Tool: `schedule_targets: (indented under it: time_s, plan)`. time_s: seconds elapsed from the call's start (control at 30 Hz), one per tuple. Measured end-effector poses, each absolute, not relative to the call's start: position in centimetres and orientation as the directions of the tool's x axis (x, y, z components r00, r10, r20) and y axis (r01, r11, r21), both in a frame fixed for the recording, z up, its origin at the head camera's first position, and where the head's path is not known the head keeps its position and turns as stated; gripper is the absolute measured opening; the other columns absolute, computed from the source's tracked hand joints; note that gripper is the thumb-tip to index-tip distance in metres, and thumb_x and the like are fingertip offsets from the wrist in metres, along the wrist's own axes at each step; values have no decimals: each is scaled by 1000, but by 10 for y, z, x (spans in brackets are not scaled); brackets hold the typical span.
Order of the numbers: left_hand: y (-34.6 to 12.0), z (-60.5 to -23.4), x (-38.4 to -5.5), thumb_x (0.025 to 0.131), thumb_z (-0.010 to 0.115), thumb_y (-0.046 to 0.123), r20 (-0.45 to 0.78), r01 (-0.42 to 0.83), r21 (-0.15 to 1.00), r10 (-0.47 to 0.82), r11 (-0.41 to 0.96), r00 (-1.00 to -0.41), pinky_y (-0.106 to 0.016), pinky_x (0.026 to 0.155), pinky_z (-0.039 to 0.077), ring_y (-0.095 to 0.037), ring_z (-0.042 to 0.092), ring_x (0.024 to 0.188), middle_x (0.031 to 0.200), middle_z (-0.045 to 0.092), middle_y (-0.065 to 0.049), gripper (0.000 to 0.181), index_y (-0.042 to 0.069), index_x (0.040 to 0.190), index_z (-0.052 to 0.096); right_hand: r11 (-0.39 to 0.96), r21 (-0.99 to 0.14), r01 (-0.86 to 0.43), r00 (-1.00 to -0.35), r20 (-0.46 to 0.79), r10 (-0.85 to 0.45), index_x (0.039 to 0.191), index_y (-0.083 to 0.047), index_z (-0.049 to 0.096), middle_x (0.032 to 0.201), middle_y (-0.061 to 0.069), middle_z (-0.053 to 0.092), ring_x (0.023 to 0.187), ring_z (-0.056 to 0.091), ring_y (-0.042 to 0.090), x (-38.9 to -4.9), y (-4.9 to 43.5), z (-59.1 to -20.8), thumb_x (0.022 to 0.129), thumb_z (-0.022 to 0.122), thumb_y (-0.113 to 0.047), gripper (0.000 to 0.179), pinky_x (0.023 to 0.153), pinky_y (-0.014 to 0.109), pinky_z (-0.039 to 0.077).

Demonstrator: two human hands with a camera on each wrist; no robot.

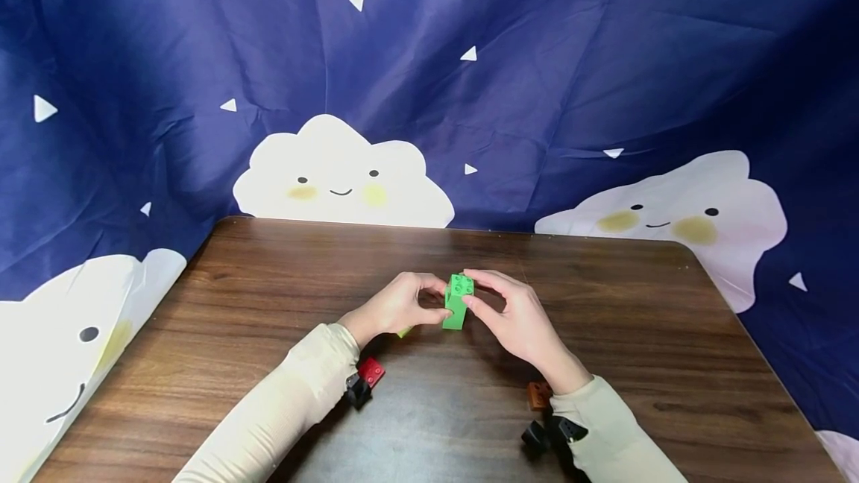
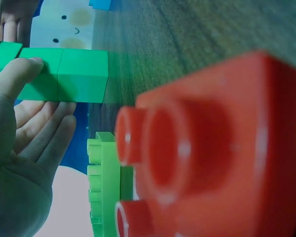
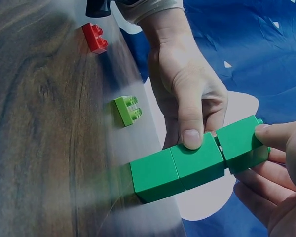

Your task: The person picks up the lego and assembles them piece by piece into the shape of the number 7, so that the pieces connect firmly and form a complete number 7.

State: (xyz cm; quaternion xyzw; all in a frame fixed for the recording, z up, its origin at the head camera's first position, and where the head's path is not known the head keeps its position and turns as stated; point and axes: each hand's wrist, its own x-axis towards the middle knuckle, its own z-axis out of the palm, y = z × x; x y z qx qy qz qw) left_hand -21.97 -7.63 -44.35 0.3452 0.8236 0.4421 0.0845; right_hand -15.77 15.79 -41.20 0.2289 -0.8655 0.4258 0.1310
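Observation:
Two green toy bricks stand joined end to end as a short column just above or on the table; I cannot tell which. My left hand pinches them between thumb and fingers. A third green brick sits at the column's top, slightly askew, with a thin gap along the seam. My right hand grips that brick, thumb on the near side and fingers behind. Its studs face up in the head view. A light-green brick lies near my left hand, mostly hidden in the head view.
A red brick lies beside the left wrist and looms large in the left wrist view. By the right wrist is an orange-brown brick. A small blue piece shows at that view's top edge. Behind the wooden table hangs a cloud-print cloth.

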Motion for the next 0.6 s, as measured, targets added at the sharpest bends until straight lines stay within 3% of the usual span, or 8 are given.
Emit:
schedule_targets:
  time_s: [0.37,0.6]
  plan:
    - [-76,-442,-219,92,85,12,160,491,783,639,382,-753,-35,98,64,-24,77,104,107,81,-7,23,4,112,78,529,-694,-488,-873,394,-289,137,-4,72,132,14,76,122,74,35,-164,154,-410,100,78,-13,39,103,53,62]
    - [-76,-442,-220,93,85,12,160,486,790,641,373,-751,-35,98,65,-25,78,103,106,81,-8,22,3,112,78,492,-734,-469,-883,393,-256,135,-3,73,130,15,77,117,75,31,-165,152,-414,103,73,-10,33,100,44,64]
